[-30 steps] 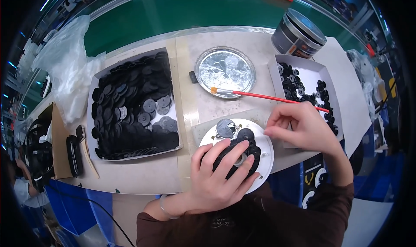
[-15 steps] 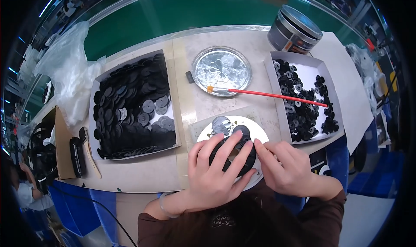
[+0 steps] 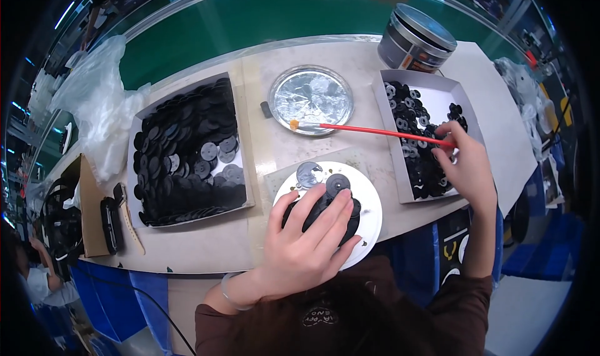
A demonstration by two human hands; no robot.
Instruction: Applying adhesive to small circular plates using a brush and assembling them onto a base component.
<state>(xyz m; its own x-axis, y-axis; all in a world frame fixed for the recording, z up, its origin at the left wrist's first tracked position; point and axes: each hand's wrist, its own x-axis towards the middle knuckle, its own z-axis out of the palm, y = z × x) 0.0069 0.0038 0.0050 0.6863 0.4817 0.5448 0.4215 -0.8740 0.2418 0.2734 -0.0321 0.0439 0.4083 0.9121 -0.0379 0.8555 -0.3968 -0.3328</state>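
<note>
My left hand point(image 3: 306, 237) lies over a black round part point(image 3: 340, 228) on a white disc point(image 3: 373, 215), fingers draped across it and thumb along its near side. The hand hides much of that part. A dark grey gear wheel point(image 3: 338, 185) shows just beyond my fingertips, beside a clear round piece point(image 3: 309, 175). At the right, my right hand point(image 3: 469, 172) has thumb and fingers closed around the handle end of a red paintbrush point(image 3: 369, 132). The brush's yellowish tip rests at a shiny round metal lid point(image 3: 311, 81).
An open box point(image 3: 249, 187) of black discs stands at the left. Another box point(image 3: 390, 162) with small black and grey parts lies under my right hand. Behind it is a metal tin point(image 3: 415, 40). Plastic film point(image 3: 103, 106) and a wristwatch point(image 3: 128, 215) are at far left.
My right hand has left the black part and moved right and away from me to the brush handle. My left hand stays on the part. The whole view has shifted slightly.
</note>
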